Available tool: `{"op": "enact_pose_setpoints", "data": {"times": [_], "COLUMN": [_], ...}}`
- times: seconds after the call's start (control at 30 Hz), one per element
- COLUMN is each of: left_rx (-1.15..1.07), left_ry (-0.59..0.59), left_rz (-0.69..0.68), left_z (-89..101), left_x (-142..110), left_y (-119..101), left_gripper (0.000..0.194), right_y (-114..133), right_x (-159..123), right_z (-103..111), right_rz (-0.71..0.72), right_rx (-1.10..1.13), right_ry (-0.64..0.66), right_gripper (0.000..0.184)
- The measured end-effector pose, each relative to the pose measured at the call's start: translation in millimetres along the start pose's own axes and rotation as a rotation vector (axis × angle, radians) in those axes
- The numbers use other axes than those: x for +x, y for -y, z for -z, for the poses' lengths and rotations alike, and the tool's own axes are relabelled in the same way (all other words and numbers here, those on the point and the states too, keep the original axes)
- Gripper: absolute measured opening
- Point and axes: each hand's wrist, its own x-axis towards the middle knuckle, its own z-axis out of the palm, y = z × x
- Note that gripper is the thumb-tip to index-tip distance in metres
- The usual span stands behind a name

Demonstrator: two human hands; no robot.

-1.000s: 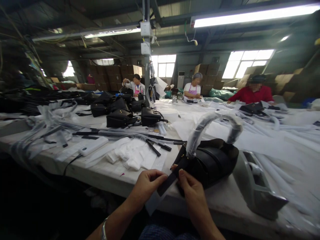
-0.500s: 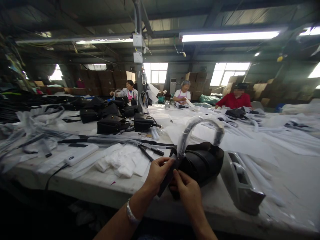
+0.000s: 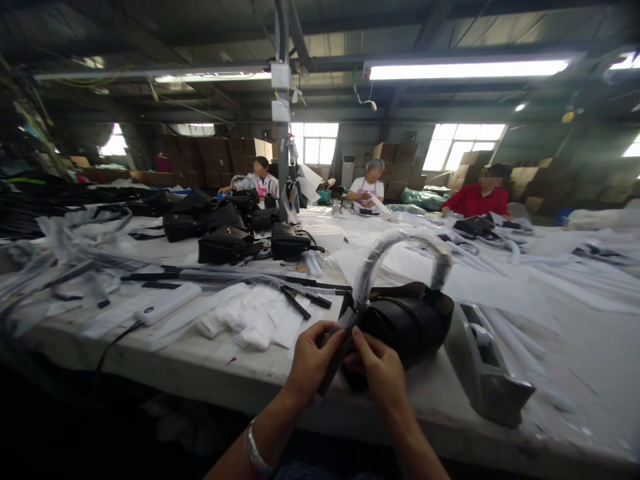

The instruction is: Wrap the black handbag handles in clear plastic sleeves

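Observation:
A black handbag (image 3: 417, 327) lies on the white-covered table in front of me, its arched handle (image 3: 371, 267) wrapped in clear plastic. At the bag's left end, a flat dark strip (image 3: 331, 373) slants down from the handle's base. My left hand (image 3: 307, 363) pinches this strip between thumb and fingers. Close beside it, my right hand (image 3: 384, 377) is closed with its thumb and fingertips on the strip's right edge. The fingers hide part of the strip and the bag's near left corner. A grey tape dispenser (image 3: 493, 380) stands right of the bag.
Crumpled white sheets (image 3: 245, 317) and a white device with a cable (image 3: 167, 305) lie to the left. Several black bags (image 3: 227, 245) are heaped farther back, near a post (image 3: 283, 153). Black strips (image 3: 295, 303) lie behind the sheets. Three co-workers sit across the table.
The dark strip, flatter and broader before, now looks bent inward and narrower between my fingers. My hands stay at the bag's left end; the whole view has shifted slightly.

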Motion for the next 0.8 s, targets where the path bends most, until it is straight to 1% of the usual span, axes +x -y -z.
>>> {"op": "enact_pose_setpoints", "data": {"times": [0.1,0.2,0.4,0.57,0.7,0.8], "left_rx": [0.043,0.063,0.047,0.039,0.161,0.22], "left_ry": [-0.026,-0.042,-0.024,-0.052,-0.064,-0.037], "left_rz": [-0.008,-0.002,0.006,0.035,-0.012,-0.056], "left_z": [-0.1,1.1,1.5,0.0,2.1,5.5], "left_x": [0,-1,-5,-8,-2,5], "left_y": [-1,-1,1,0,-3,-6], "left_gripper": [0.024,0.024,0.024,0.028,0.031,0.027], "right_y": [6,11,15,11,6,5], "right_x": [6,10,12,9,5,-1], "right_z": [-3,-8,-12,-16,-20,-17], "right_rz": [0.029,0.031,0.007,-0.008,-0.027,-0.038], "right_rx": [-0.045,-0.055,0.016,0.094,0.166,0.165], "right_ry": [-0.045,-0.048,-0.025,-0.091,-0.121,-0.088], "right_gripper": [0.046,0.045,0.043,0.043,0.046,0.047]}}
